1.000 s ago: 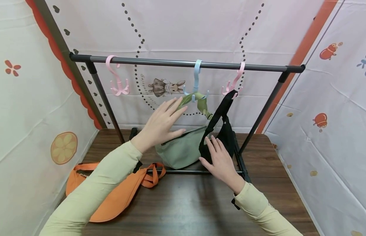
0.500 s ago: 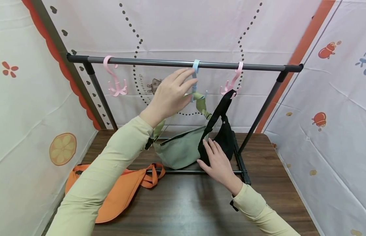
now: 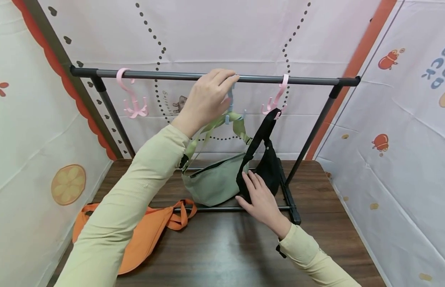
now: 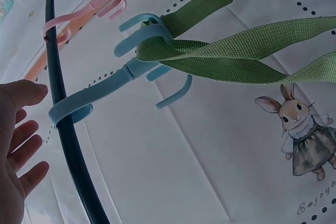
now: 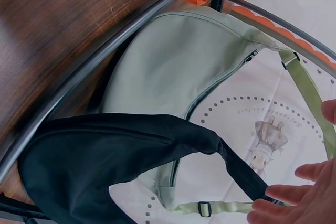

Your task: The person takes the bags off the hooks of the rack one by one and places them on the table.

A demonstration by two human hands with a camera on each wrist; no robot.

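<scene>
Green bag (image 3: 216, 181) hung, black bag (image 3: 269, 165) hung, orange bag (image 3: 147, 235)

beside a wood-grained tabletop (image 3: 326, 207) hangs white cloth (image 3: 32, 147) printed with an orange slice (image 3: 68, 184).

Left arm (image 3: 132, 187), sleeved in pale yellow-green: is slanting from the lower left of the head view toward upper centre. Left hand (image 3: 209, 95): is showing its back there; at the left edge of the left wrist view, its fingers are bending loosely. Right arm (image 3: 306, 248), sleeved alike: is slanting from the lower right. Right hand (image 3: 261, 199): is pointing slightly spread fingers up-left, right of centre.
</scene>
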